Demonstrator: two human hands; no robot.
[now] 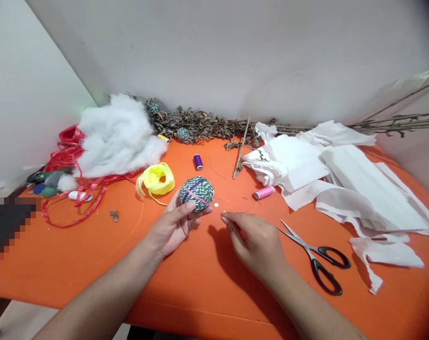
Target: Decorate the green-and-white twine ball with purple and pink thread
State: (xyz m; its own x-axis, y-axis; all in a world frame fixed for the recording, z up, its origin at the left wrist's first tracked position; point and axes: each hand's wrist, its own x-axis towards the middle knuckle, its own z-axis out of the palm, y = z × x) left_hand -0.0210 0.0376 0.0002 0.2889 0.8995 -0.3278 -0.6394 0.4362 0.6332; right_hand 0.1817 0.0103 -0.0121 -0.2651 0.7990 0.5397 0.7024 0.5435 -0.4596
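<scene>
Nearest the camera, a left forearm and a right forearm are extended over an orange-covered counter toward a ball of green-and-white yarn, crossed by purple and pink bands. The ball is held above the counter in the left hand, grasped between the thumb in front and the fingers beneath, apparently so that the banded face is left in view. To the ball's right, the right hand is poised with thumb and forefinger pinched together; whether anything is held there cannot be told. Between ball and pinch, a needle-like sliver is seen. Farther right of the ball, scissors are laid with blades parted and black handles toward the camera, seemingly for easy pickup. Behind the ball a purple spool is set, and to its right a pink spool, perhaps for ready reach. Left of the ball, a yellow coil and white stuffing are placed; white sheets are spread far right, probably for elbow room.
</scene>
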